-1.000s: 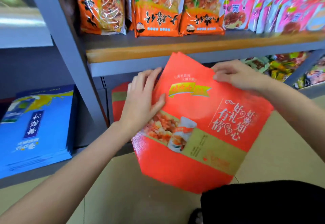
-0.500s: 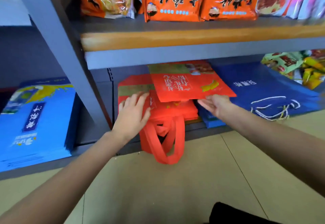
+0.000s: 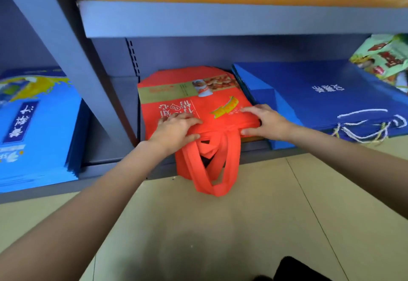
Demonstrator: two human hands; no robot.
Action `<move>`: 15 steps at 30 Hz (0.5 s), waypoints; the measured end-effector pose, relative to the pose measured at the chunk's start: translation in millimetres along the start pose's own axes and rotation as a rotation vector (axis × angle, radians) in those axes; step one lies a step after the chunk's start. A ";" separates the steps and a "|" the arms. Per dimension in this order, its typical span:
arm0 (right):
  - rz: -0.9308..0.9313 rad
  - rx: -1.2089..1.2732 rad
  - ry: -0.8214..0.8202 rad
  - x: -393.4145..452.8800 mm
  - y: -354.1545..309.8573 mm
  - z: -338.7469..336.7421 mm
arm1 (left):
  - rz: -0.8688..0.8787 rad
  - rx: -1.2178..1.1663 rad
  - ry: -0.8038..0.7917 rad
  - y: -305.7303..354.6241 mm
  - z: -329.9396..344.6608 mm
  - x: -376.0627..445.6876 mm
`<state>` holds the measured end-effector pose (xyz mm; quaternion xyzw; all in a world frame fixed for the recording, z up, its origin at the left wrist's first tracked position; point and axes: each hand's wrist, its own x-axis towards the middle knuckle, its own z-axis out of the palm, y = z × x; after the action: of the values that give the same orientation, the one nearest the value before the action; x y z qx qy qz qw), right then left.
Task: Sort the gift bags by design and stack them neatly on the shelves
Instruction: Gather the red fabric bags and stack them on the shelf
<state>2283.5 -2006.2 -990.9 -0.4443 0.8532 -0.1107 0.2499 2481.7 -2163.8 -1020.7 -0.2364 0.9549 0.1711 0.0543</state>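
Lying flat on the bottom shelf (image 3: 106, 166), the red gift bags (image 3: 198, 104) were stacked between the shelf post and the dark blue bags (image 3: 320, 101), their handles (image 3: 209, 166) drooping over the front lip. The near edge was clasped by the left hand (image 3: 176, 128) and the right hand (image 3: 265, 121), fingers on top, thumbs beneath. Good squaring probably called for corners nudged flush and handles tucked in. Light blue bags (image 3: 37, 130) were piled well apart.

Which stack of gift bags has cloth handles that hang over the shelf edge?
The red stack in the middle, under both hands; its red handles droop to the floor. The dark blue stack has white cords.
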 end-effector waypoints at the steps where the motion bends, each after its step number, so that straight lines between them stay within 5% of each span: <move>1: -0.023 -0.011 -0.017 8.0 -1.7 6.1 | 0.023 -0.019 -0.013 -4.8 -2.6 3.5; 9: -0.066 -0.331 0.204 13.6 -2.9 17.8 | 0.142 0.051 -0.047 -20.9 -5.5 21.4; 15: -0.145 -0.354 0.122 10.1 3.5 1.1 | 0.230 0.075 -0.051 -25.1 2.5 15.3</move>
<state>2276.8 -2012.4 -996.6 -0.5340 0.8386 -0.0031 0.1073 2480.1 -2190.3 -1033.4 -0.1188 0.9797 0.1464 0.0674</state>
